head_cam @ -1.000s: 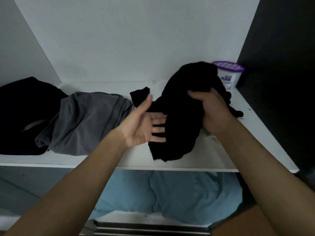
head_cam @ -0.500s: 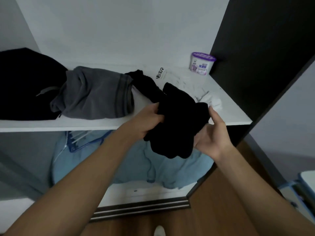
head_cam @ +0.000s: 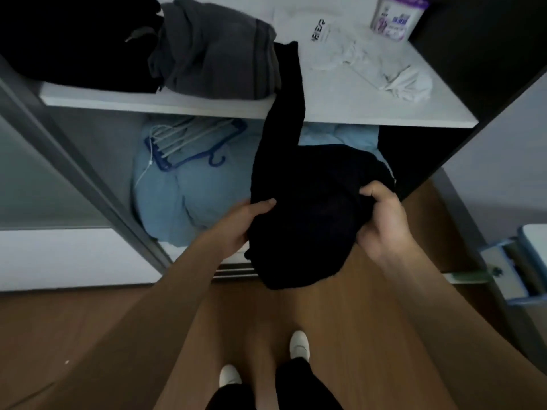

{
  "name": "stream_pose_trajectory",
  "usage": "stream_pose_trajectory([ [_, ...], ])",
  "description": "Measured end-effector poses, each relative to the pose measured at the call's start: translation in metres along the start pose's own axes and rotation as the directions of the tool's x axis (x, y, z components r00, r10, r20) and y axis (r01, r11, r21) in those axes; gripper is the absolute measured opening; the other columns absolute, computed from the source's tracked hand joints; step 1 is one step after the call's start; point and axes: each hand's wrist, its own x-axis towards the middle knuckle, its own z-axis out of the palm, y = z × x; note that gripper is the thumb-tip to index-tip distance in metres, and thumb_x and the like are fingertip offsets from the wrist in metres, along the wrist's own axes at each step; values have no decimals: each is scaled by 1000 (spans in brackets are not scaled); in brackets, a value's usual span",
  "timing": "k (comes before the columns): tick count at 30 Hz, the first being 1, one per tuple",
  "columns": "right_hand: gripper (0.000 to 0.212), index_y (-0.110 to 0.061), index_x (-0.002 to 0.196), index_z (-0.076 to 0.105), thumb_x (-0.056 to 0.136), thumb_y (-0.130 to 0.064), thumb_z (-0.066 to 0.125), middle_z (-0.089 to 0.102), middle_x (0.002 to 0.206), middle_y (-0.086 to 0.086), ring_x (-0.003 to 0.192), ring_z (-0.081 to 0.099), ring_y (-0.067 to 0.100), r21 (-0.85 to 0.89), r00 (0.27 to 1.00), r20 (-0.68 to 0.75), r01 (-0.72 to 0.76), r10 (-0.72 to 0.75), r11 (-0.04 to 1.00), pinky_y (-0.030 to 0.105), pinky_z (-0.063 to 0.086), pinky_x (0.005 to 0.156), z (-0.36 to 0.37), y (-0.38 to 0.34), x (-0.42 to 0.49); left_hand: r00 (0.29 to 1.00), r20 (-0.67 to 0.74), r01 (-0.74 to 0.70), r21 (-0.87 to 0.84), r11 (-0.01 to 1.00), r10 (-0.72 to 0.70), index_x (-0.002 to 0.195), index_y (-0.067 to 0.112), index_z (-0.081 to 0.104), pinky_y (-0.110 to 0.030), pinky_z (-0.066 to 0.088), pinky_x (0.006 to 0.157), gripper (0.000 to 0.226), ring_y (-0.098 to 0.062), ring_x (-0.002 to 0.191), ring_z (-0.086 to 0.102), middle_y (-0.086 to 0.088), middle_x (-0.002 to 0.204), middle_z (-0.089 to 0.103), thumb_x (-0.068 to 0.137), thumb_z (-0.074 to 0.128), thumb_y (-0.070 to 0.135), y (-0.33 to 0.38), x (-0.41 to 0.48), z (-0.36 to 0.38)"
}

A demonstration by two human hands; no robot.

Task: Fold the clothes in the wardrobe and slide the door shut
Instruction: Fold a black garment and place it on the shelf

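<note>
A black garment (head_cam: 307, 208) hangs bunched between my two hands, out in front of the wardrobe. One long strip of it still trails up over the edge of the white shelf (head_cam: 340, 99). My left hand (head_cam: 239, 223) grips its left edge, thumb on top. My right hand (head_cam: 381, 220) grips its right side with curled fingers. On the shelf lie a grey garment (head_cam: 216, 48), a black garment (head_cam: 74, 39) at the far left and a crumpled white garment (head_cam: 370, 63). The sliding door (head_cam: 44, 179) stands at the left, open.
A purple-lidded white tub (head_cam: 396, 16) stands at the shelf's back right. Below the shelf lie light blue bedding (head_cam: 192, 184) and a blue hanger (head_cam: 189, 146). A dark side panel (head_cam: 488, 54) bounds the wardrobe on the right. My feet stand on the wooden floor (head_cam: 355, 321).
I have pulled the black garment off the shelf, down and towards me. My left hand went from flat against it to gripping it. The view has tilted down to the floor.
</note>
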Motion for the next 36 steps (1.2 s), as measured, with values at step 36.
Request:
stream_pose_trajectory([
  [36,12,-32,105,69,93,-36,69,74,103,-9,93,69,-2,-635,802,596,437,44,637,11,53,77,-145,-31,-53,944,-305,-99,91,991,123,103,6,73,-25,58,67,25,-18,84,75,-8,95,77,87,75,25,23,-92,192],
])
